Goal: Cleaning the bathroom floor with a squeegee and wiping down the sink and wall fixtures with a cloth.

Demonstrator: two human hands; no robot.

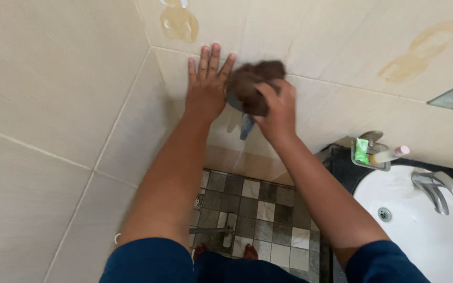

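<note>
I am looking down at my two hands on a tiled wall [53,78]. My left hand [205,86] is lying flat on the wall with its fingers spread wide, so its grip is holding nothing. My right hand [276,112] is closing its grip around a brown cloth [252,84] and pressing it on the wall, just beside my left hand. Something grey-blue is hanging under the cloth, and I cannot tell what it is. A white sink [420,225] with a silver tap [439,188] is sitting low on my right. A green bottle [361,151] is standing in a small rack near the sink. The floor [258,209] far below is showing small grey and white tiles.
</note>
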